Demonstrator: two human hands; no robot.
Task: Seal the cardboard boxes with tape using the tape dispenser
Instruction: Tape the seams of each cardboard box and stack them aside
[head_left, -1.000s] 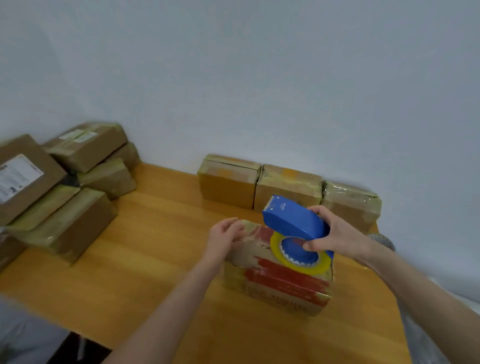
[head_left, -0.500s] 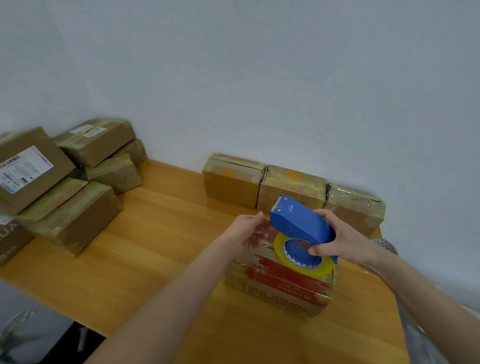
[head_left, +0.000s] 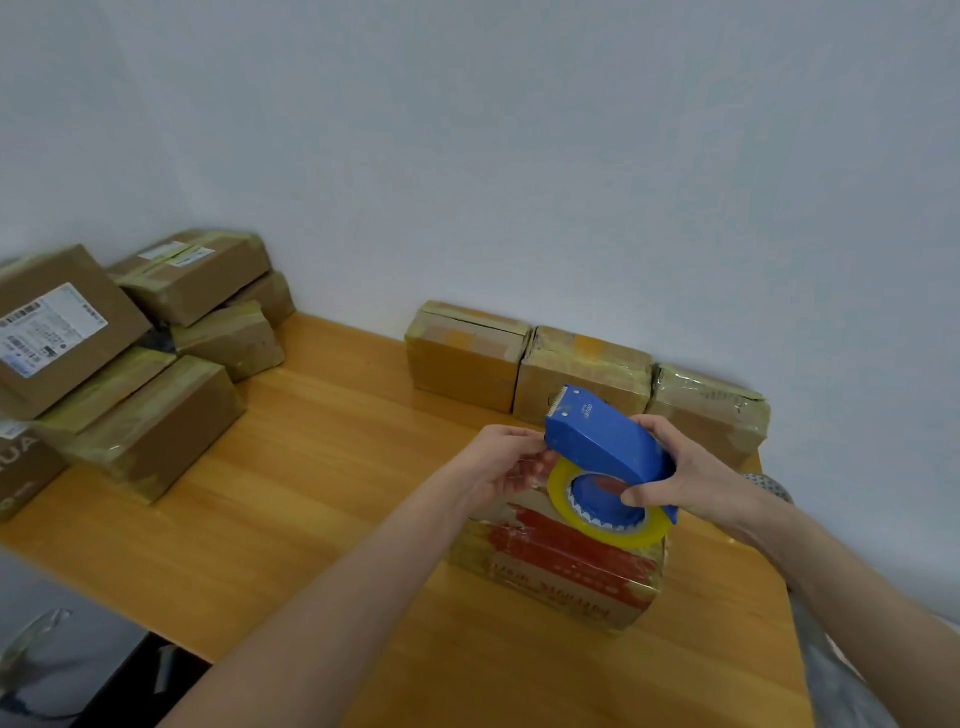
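Tape dispenser (head_left: 597, 441): blue, yellow roll fitted, just above red-printed box (head_left: 566, 564).
Right hand (head_left: 696, 478): gripping its rear.
Left hand (head_left: 498, 462): fingers curled at its front edge; hold cannot be told.

**What can't be made out from here**

Both hands and the tape dispenser (head_left: 602, 441) cover most of the top of the red-printed box (head_left: 561, 566), and the lettering on its front is too smeared to read. The left hand (head_left: 498, 465) has its fingertips tucked under the dispenser's front end, so I can't tell if they pinch any tape. The right hand (head_left: 696, 475) hides the dispenser's rear. The logo on the dispenser's side is too small to read. The stack of boxes (head_left: 156, 415) runs off the left edge. Its shipping label (head_left: 49, 332) is unreadable, and the lowest box (head_left: 21, 467) shows only "UA". A dark blurred shape (head_left: 62, 654) is cut off at lower left. A patterned thing (head_left: 769, 483) sits half hidden behind the right wrist.
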